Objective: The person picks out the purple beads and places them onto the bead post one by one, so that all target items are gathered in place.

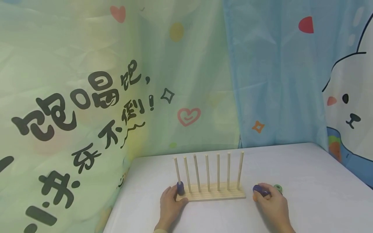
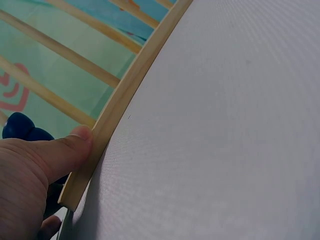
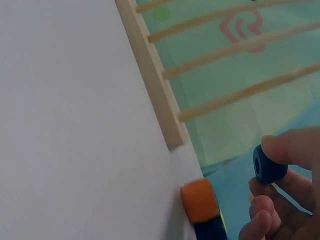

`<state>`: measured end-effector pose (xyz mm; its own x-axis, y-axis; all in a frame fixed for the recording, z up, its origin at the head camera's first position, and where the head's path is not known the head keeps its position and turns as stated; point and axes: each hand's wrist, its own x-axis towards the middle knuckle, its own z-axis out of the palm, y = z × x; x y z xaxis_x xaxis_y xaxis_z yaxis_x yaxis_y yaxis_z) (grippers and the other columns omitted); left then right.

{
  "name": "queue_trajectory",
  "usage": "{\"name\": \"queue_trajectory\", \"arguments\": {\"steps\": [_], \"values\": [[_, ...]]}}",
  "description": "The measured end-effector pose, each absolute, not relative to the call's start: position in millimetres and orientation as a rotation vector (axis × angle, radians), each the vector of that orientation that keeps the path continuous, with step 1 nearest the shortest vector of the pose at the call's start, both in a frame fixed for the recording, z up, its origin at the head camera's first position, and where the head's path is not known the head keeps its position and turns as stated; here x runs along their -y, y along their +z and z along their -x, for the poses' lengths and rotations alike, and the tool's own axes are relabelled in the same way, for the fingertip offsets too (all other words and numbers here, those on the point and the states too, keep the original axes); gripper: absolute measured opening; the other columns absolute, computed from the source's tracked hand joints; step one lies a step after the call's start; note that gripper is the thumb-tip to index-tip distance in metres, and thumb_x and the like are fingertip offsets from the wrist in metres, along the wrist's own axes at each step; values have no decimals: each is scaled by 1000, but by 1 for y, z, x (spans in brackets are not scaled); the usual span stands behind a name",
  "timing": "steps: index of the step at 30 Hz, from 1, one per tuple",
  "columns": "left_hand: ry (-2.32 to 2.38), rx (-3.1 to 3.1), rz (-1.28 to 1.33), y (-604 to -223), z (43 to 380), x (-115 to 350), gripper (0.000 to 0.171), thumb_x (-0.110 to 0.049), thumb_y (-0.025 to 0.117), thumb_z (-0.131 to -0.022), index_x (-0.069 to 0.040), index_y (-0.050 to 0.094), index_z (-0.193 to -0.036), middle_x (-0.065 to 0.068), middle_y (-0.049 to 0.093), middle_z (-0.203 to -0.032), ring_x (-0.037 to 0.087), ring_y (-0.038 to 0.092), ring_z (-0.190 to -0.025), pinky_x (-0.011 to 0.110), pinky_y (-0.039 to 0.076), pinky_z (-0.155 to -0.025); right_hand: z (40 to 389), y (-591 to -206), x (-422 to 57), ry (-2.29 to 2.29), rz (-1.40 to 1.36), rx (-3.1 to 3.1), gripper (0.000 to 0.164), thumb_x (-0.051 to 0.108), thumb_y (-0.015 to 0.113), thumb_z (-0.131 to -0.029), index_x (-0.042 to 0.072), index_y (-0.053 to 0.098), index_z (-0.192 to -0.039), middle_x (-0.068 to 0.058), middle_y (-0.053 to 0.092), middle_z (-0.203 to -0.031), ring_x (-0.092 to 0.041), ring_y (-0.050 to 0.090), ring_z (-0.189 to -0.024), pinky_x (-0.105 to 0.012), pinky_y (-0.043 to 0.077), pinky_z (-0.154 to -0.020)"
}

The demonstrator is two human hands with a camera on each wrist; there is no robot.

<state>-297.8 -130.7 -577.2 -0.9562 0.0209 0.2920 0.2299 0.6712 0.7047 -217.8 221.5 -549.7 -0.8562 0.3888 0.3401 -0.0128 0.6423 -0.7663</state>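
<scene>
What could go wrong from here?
The small dark-blue barrel-shaped bead, pinched in the right hand, could slip. The rounded orange bead, close to that hand, might get knocked and roll. The pale wooden peg rack could shift if the left hand, gripping only one end, eases off.

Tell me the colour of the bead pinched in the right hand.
Dark blue; the bead shows best in the right wrist view.
</scene>
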Motion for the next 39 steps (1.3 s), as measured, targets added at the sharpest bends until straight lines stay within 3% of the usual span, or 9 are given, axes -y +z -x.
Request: {"name": "queue_trajectory", "arguments": {"steps": [3, 8, 15, 23, 28, 39], "values": [[-1153, 2627, 202, -577, 298, 131, 65, -33, 84, -71, -9, 63, -127, 15, 62, -130, 43, 45, -130, 62, 29, -111, 219, -552, -213, 1170, 291, 2395, 38, 17, 76, -85, 1, 64, -117, -1, 58, -59, -6, 45, -43, -20, 43, -41], [-1143, 2623, 212, -575, 297, 131, 64, -33, 84, -71, -9, 63, -127, 16, 63, -129, 44, 45, -129, 62, 29, -111, 222, -555, -197, 1195, 336, 2429, 37, 24, 78, -83, 9, 68, -115, -4, 68, -85, -6, 52, -63, -24, 43, -57], [-1130, 2626, 217, -575, 295, 131, 65, -33, 84, -71, -8, 63, -127, 16, 63, -129, 44, 46, -129, 62, 30, -110, 222, -557, -174, 1391, 349, 2544, 41, 32, 75, -86, 10, 65, -120, -11, 69, -110, -9, 58, -60, -23, 45, -59], [-1134, 2622, 215, -576, 295, 131, 67, -32, 84, -71, -3, 62, -127, 18, 62, -128, 44, 46, -128, 61, 30, -110, 221, -559, -156, 1466, 302, 2518, 37, 21, 79, -82, 10, 67, -115, -6, 70, -106, -9, 53, -56, -22, 45, -54], [-1145, 2631, 201, -574, 294, 130, 67, -33, 84, -71, -7, 62, -128, 16, 62, -130, 43, 44, -130, 62, 29, -111, 220, -559, -151, 1469, 289, 2499, 39, 18, 80, -80, 9, 67, -115, -6, 70, -105, -8, 47, -52, -22, 41, -48], [-1151, 2620, 217, -575, 295, 131, 65, -31, 84, -71, -5, 62, -127, 18, 62, -129, 45, 44, -129, 63, 28, -110, 220, -560, -146, 1545, 330, 2487, 34, 16, 79, -80, 11, 68, -112, -4, 69, -103, -9, 50, -55, -22, 43, -49]]}}
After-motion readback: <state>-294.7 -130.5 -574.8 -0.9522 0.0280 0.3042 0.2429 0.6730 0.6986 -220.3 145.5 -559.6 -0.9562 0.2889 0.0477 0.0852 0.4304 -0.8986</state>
